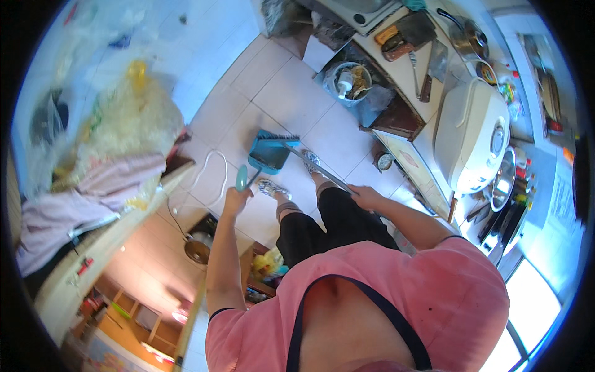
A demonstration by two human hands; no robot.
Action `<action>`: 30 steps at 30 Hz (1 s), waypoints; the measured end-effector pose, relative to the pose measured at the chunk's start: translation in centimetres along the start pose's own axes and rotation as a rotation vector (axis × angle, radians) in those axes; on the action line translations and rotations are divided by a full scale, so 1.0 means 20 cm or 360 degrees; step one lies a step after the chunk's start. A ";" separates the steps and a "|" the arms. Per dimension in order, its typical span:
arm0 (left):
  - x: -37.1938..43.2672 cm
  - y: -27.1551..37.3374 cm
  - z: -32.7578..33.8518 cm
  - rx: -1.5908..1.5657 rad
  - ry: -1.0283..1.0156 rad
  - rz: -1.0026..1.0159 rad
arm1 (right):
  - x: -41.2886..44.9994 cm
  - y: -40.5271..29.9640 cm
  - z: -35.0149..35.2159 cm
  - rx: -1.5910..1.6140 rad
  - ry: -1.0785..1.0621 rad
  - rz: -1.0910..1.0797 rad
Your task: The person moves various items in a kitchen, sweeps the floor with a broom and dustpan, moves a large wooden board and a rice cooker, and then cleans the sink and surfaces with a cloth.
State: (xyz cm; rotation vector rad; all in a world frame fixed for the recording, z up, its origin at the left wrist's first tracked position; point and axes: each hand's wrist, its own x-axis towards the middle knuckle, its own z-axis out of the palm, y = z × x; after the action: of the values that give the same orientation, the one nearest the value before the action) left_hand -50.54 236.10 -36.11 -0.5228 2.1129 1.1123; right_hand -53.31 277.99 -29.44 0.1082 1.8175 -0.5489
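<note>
My left hand (238,201) grips the handle of a blue long-handled dustpan, whose pale teal grip end (241,178) sticks up past my fist. The dustpan (270,157) rests on the tiled floor just ahead of my feet. In my right hand (367,198) is the grey broom handle (318,167), slanting down to the dustpan. The broom head (279,137), with dark bristles, lies over the far edge of the pan. Whether any debris lies inside the pan is too small to tell. My patterned shoes (274,189) stand close behind it.
A lined waste bin (335,88) stands by the counter, and a can (384,161) sits on the floor. Cleavers (416,32) and a white rice cooker (474,135) occupy the counter. To the left are a white cable (226,169), a pot (199,249) and hanging plastic bags (135,116).
</note>
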 end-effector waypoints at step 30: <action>0.39 1.50 -0.56 -0.1818 -0.1011 -0.0120 | -0.34 -0.42 2.23 0.2379 0.1073 0.0848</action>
State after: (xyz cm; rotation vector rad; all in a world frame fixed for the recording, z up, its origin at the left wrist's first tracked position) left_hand -78.76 243.16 -20.68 -0.6098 0.7757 2.0516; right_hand -14.72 253.14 -30.03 1.8867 1.4568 -1.4612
